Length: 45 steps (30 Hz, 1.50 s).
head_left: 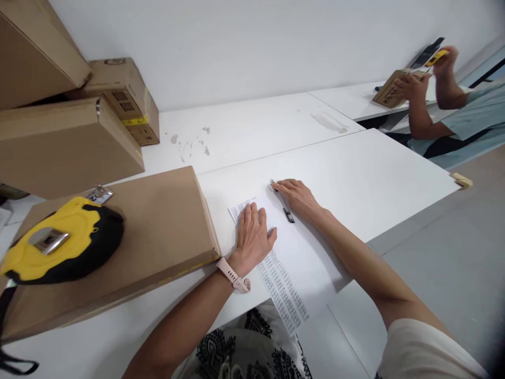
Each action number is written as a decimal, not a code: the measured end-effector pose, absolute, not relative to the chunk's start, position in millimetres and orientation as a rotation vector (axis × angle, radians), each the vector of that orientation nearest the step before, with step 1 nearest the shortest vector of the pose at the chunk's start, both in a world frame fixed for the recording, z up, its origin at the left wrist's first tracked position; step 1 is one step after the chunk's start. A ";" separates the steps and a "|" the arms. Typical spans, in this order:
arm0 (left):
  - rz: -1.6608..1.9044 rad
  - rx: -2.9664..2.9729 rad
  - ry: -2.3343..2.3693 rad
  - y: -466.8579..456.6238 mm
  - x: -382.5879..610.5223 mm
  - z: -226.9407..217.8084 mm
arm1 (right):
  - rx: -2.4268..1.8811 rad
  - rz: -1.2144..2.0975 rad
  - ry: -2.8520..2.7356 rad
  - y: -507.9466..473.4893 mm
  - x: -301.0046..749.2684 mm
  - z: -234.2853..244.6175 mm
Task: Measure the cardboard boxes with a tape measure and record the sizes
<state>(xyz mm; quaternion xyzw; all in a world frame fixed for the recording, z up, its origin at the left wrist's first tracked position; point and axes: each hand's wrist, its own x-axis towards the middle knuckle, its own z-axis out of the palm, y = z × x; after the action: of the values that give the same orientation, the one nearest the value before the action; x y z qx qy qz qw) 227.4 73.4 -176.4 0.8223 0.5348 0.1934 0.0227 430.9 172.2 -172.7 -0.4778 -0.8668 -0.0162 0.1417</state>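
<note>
My left hand [253, 234] lies flat with fingers outstretched on a white sheet of paper [303, 263], which carries columns of small printed text along its left side. A pale pink watch strap [233, 276] circles my left wrist. Further right, my right hand [298, 197] rests low over the sheet, fingers curled round a slim black-and-silver tool [289, 215]. Both ends of that tool show past the fingers; its middle is covered and I cannot tell its exact kind. The lower part of the paper hangs over the table's front edge.
A closed cardboard box [165, 210] lies left of my hands, bearing a yellow-and-black tape measure [59, 239]. More boxes [122, 95] are stacked behind. At the far right, another person's hands [414, 87] hold a small carton [390, 93] and a yellow tape measure [436, 57].
</note>
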 end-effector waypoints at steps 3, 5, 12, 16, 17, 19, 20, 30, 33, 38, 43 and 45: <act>0.899 2.556 1.508 69.3 227.3 -170.1 | -1.448 -0.111 -2.391 139.5 428.2 -167.6; 0.976 2.579 1.415 55.5 226.2 -157.6 | -1.455 -0.101 -2.303 110.9 422.6 -161.4; 1.553 2.635 1.472 -31.1 135.6 -75.1 | -1.486 0.047 -2.339 -13.9 403.2 -168.0; 1.550 2.428 2.191 -33.2 48.5 -33.1 | -1.572 0.068 -2.361 -45.8 395.4 -188.4; 1.443 2.404 2.258 -28.8 33.9 -25.2 | -1.592 0.072 -2.351 -46.0 393.8 -191.3; 1.220 2.303 2.379 -19.4 16.3 -13.1 | -1.615 0.089 -2.339 -39.9 391.5 -193.6; 1.150 2.215 2.426 -15.4 12.7 -9.1 | -1.615 0.102 -2.342 -34.9 390.9 -193.3; 1.248 1.830 2.285 -23.5 24.1 -6.8 | -1.539 0.448 -2.027 -32.8 351.0 -137.4; 1.324 1.672 1.899 -61.4 39.2 0.5 | -1.136 0.981 -1.682 -56.2 317.9 -93.6; 0.878 1.508 1.285 -118.9 60.1 9.5 | -0.654 1.758 -1.227 -75.2 279.5 -53.6; 0.851 1.365 1.338 -129.6 47.0 11.0 | -0.669 1.939 -1.197 -76.0 263.5 -53.1; 0.919 1.342 1.389 -128.6 37.5 12.4 | -0.676 1.935 -1.238 -74.6 257.9 -49.7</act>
<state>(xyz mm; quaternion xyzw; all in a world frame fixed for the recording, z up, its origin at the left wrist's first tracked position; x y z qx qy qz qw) 37.5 -128.6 12.4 0.5503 0.5696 0.3769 0.4803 257.9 -74.6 -49.7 -0.2628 -0.4813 0.7523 0.3652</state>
